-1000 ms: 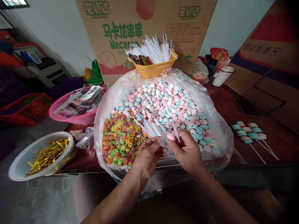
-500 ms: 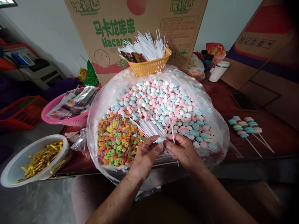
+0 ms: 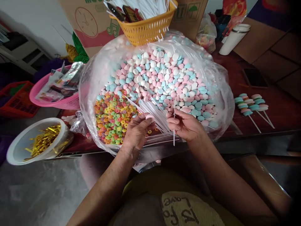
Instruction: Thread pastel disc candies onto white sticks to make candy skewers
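Note:
A big clear plastic bag (image 3: 218, 81) lies open on the table, heaped with pink, white and blue marshmallow discs (image 3: 162, 78) and, at its near left, colourful ring candies (image 3: 111, 117). A loose bundle of white sticks (image 3: 152, 113) rests on the heap. My left hand (image 3: 136, 133) pinches a pink disc (image 3: 150, 117) at its fingertips. My right hand (image 3: 185, 125) is closed on a single white stick (image 3: 174, 138) held upright, just right of the disc.
A yellow basket (image 3: 143, 29) of white sticks stands behind the bag against a cardboard box (image 3: 91, 22). Finished candy skewers (image 3: 250, 105) lie on the table at right, near a phone (image 3: 255, 78) and a white cup (image 3: 234, 37). Left: a pink basket (image 3: 56, 100) and a white bowl (image 3: 17, 147) of gold ties.
The view has tilted down and closer. My hands have drawn slightly apart; the left now holds a pink disc and the right stick stands more upright.

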Tool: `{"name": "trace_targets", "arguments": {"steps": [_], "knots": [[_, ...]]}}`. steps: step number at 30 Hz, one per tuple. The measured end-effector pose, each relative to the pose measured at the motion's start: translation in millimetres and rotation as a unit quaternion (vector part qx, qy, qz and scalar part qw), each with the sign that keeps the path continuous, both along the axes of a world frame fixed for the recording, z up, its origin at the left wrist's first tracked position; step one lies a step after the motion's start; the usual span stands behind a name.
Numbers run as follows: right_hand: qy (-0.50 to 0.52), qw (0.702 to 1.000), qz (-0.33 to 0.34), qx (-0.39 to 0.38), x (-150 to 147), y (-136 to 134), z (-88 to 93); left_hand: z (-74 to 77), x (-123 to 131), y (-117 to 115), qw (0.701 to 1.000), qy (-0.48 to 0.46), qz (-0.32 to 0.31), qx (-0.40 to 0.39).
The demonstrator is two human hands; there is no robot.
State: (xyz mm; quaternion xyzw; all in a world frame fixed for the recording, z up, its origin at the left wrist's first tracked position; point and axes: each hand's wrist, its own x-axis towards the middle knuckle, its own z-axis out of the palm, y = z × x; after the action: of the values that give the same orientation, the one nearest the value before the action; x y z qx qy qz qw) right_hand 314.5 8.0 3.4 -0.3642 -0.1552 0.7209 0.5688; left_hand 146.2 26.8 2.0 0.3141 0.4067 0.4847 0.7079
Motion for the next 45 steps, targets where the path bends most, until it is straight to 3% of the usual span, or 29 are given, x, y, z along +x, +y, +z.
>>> {"name": "trace_targets", "arguments": {"steps": [3,5,10,17,19,21,23,25,27,29,32,34,35,36,39,41,43,45], "knots": [[-0.007,1.0,-0.024,0.017,-2.5,1.1,3.3,-0.7,-4.1,-3.7,0.999,-0.019,-0.036,-0.018],[-0.027,0.996,-0.059,0.062,-4.3,0.1,6.2,-0.7,-5.1,-8.8,0.993,-0.049,-0.093,-0.057],[-0.065,0.977,-0.167,0.112,-12.8,-6.4,11.1,1.6,3.2,-25.7,0.955,-0.15,-0.22,-0.13],[-0.141,0.956,-0.235,0.104,-16.6,-5.8,0.1,2.2,14.1,-27.7,0.964,-0.171,-0.152,-0.138],[-0.174,0.958,-0.19,0.128,-9.2,-11.0,1.3,2.2,12.3,-24.9,0.971,-0.164,-0.116,-0.127],[-0.255,0.948,-0.072,0.178,0.1,-23.4,7.3,3.0,8.5,-21.6,0.98,-0.145,-0.084,-0.104],[-0.383,0.89,0.057,0.239,7.2,-40.9,16.0,4.3,3.8,-18.4,0.988,-0.112,-0.078,-0.078],[-0.489,0.805,0.159,0.296,9.0,-58.1,23.4,5.0,-0.8,-15.3,0.992,-0.077,-0.088,-0.057],[-0.518,0.749,0.228,0.344,6.2,-70.0,26.7,4.6,-4.6,-12.1,0.992,-0.056,-0.105,-0.042],[-0.485,0.729,0.292,0.386,3.5,-75.0,26.1,3.7,-7.8,-8.6,0.991,-0.055,-0.115,-0.03],[-0.425,0.735,0.353,0.393,7.6,-76.1,23.8,2.8,-12.1,-4.2,0.994,-0.072,-0.084,-0.006],[-0.445,0.743,0.325,0.38,13.9,-78.7,25.0,2.6,-13.8,-3.2,0.996,-0.061,-0.058,0.017],[-0.477,0.733,0.301,0.38,16.2,-81.1,26.6,2.4,-13.9,-3.4,0.997,-0.051,-0.051,0.029],[-0.521,0.71,0.275,0.386,17.2,-84.1,28.5,2.1,-13.5,-3.9,0.997,-0.04,-0.05,0.039],[-0.645,0.597,0.242,0.412,11.9,-92.5,32.6,0.5,-10.3,-6.0,0.997,-0.021,-0.038,0.063],[-0.691,0.547,0.227,0.415,4.7,-94.2,31.8,-0.6,-8.1,-6.8,0.997,-0.009,-0.012,0.075],[-0.704,0.534,0.191,0.427,-1.8,-91.8,28.2,-1.3,-6.9,-7.1,0.996,0.001,0.011,0.089],[-0.692,0.543,0.144,0.453,-7.0,-87.2,22.9,-1.9,-6.6,-7.3,0.995,0.012,0.014,0.097]]}}
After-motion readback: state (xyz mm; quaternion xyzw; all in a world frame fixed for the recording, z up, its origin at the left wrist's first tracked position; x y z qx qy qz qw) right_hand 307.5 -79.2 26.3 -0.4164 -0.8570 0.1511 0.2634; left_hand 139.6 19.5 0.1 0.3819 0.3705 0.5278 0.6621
